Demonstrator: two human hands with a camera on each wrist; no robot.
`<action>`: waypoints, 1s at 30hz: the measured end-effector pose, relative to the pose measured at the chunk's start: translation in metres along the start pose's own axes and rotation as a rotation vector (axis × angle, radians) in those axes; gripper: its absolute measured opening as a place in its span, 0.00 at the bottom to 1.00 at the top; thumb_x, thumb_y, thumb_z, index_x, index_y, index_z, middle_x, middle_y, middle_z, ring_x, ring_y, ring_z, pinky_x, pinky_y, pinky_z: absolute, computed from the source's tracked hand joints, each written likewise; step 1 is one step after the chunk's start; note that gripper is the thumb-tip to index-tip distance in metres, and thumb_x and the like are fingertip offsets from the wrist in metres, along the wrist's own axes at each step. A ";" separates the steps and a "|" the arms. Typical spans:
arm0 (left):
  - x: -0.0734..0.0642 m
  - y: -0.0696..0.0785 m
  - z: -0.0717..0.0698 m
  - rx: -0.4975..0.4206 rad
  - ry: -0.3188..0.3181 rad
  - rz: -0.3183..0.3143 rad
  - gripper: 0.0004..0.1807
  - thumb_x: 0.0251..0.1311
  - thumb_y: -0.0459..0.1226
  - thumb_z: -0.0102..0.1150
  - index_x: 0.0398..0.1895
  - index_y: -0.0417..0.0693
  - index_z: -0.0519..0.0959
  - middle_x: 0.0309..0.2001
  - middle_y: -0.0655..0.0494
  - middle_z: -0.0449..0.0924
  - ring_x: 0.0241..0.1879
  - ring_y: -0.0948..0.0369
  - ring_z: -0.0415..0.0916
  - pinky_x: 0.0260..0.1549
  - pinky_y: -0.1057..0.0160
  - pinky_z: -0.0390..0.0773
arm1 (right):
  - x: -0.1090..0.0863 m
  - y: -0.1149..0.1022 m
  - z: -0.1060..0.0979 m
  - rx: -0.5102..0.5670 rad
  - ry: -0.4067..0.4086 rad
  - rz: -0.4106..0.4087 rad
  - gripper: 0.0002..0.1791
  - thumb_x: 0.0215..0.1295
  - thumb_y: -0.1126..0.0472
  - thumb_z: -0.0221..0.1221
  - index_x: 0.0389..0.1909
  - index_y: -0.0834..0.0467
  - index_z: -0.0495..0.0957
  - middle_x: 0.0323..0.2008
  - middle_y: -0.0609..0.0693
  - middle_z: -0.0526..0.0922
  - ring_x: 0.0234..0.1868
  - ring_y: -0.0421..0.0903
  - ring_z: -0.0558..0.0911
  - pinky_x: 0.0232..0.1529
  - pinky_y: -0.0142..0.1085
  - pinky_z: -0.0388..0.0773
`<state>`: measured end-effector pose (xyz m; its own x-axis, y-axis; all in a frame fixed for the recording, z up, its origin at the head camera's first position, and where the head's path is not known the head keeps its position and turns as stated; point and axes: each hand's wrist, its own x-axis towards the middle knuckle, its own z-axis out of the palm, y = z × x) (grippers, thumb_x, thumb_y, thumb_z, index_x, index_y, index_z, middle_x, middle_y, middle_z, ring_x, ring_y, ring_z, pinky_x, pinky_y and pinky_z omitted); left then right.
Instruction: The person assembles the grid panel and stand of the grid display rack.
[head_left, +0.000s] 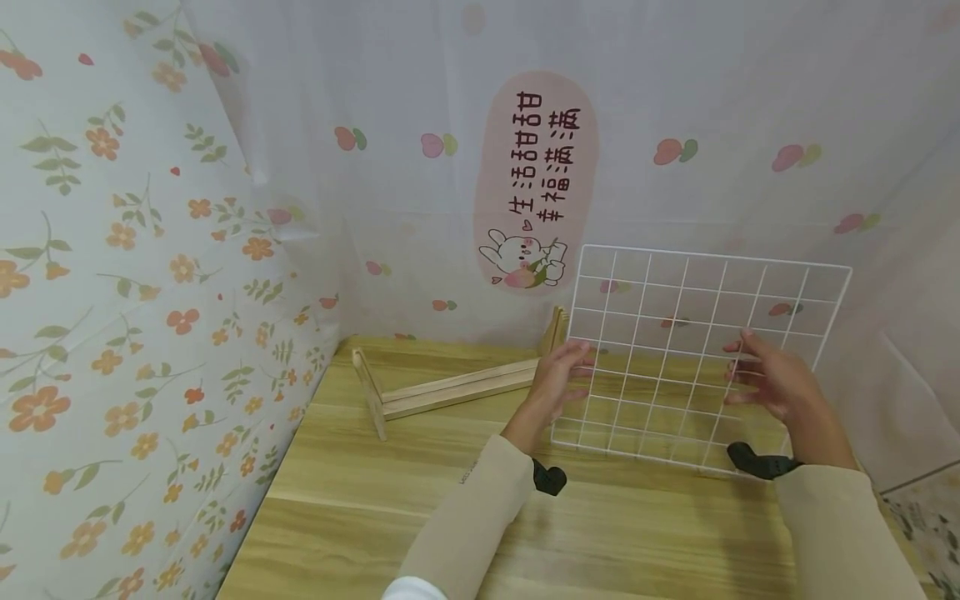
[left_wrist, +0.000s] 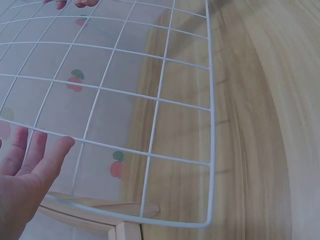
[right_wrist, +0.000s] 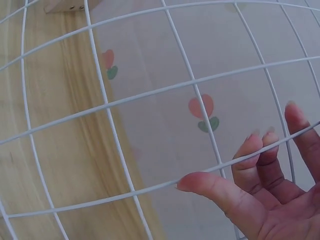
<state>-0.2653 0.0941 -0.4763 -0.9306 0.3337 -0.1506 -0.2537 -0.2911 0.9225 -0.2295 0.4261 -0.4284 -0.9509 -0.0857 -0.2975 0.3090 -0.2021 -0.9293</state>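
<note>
A white wire grid panel [head_left: 681,287] is held up, tilted, above the wooden table. At its left side is my left hand [head_left: 553,379], its thumb and fingers about the outer wires. In the left wrist view the fingertips [left_wrist: 64,144] lie close to a wire. My right hand [head_left: 780,379] holds the right side. In the right wrist view its thumb [right_wrist: 210,190] lies along a wire, and the other fingers bend behind the mesh. Left of the panel, a wooden frame [head_left: 457,390] with a crossbar and upright end pieces stands on the table, its right end partly hidden by my left hand.
The wood-grain table [head_left: 360,517] meets a pale printed curtain [head_left: 405,200] at the back. A flowered cloth [head_left: 135,333] hangs along the left side. Black wrist devices [head_left: 551,479] sit below both hands.
</note>
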 end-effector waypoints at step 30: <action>-0.005 0.022 -0.003 -0.005 0.004 0.147 0.25 0.66 0.49 0.55 0.62 0.49 0.74 0.55 0.35 0.76 0.54 0.47 0.76 0.49 0.43 0.78 | -0.004 -0.022 0.026 0.052 0.016 -0.134 0.21 0.72 0.46 0.51 0.31 0.59 0.80 0.27 0.50 0.81 0.31 0.46 0.82 0.30 0.49 0.83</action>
<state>-0.2669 0.0833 -0.4561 -0.9587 0.2839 -0.0150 -0.1155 -0.3407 0.9331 -0.2320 0.4060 -0.4009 -0.9838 -0.0387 -0.1752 0.1792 -0.2606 -0.9487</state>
